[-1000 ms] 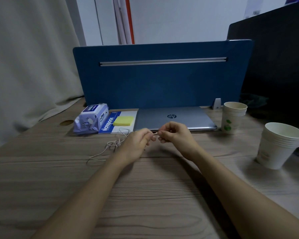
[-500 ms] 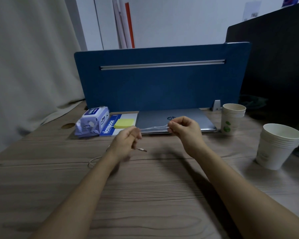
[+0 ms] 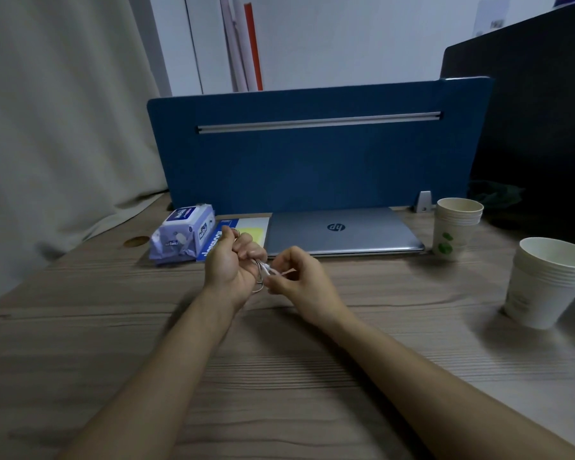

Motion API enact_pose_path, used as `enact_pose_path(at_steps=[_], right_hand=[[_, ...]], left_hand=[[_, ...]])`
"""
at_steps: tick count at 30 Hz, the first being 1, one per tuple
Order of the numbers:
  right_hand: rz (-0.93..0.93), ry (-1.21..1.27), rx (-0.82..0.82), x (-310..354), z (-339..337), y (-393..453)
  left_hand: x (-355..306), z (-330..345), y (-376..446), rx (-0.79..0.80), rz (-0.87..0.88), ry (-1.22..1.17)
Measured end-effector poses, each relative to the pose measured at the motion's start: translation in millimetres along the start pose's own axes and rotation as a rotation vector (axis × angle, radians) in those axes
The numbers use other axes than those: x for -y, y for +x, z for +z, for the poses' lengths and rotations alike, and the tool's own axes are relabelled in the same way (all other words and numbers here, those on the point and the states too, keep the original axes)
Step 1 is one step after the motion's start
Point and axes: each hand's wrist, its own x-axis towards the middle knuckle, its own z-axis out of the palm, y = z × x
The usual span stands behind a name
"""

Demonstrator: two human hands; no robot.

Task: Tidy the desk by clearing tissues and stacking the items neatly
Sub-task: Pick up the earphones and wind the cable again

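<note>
Cable (image 3: pixel 265 267), thin and white, is bunched between both hands above the middle of the table (image 3: pixel 80 327). Visible short stretch runs roughly left-right, white plug end pointing toward the right hand; a loop hangs below the left palm. Left hand (image 3: pixel 231 260): palm facing the camera, fingers curled round the coiled part of the cable. Right hand (image 3: pixel 296 277): fingers curled, thumb and fingertips pinching the plug end just beside the left hand. Hands nearly touching.

Behind them, at the table's far edge against the blue divider (image 3: pixel 312 154): tissue pack (image 3: pixel 183 235) on the left, touching a notebook (image 3: pixel 226 234) with a yellow sticky pad (image 3: pixel 254 234) on it, both partly hidden by the left hand. Closed laptop (image 3: pixel 341 232) lies flat just right of the notebook, long axis left-right. Further right: cup stack (image 3: pixel 457 232) with green print, upright. Second, plain white cup stack (image 3: pixel 545 282) nearer the right edge, leaning slightly.
</note>
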Motion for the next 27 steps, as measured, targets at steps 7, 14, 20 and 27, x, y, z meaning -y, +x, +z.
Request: enact_pose_path(at_steps=[7,14,20,27], right_hand=[[0.137,0.253,0.222,1,7,-8],[0.198,0.307,0.296,3,6,-9],[0.235,0.63,0.338,2,14,-8],[0.279,0.607,0.507,0,12,-8]], left_hand=[[-1,10,-6,0.082,-0.036,-0.061],[-18,7,-9,0.122,0.099,0.06],[-13,11,-12,0.22,0.017,0.068],[-22,11,-12,0.211,0.097,0.124]])
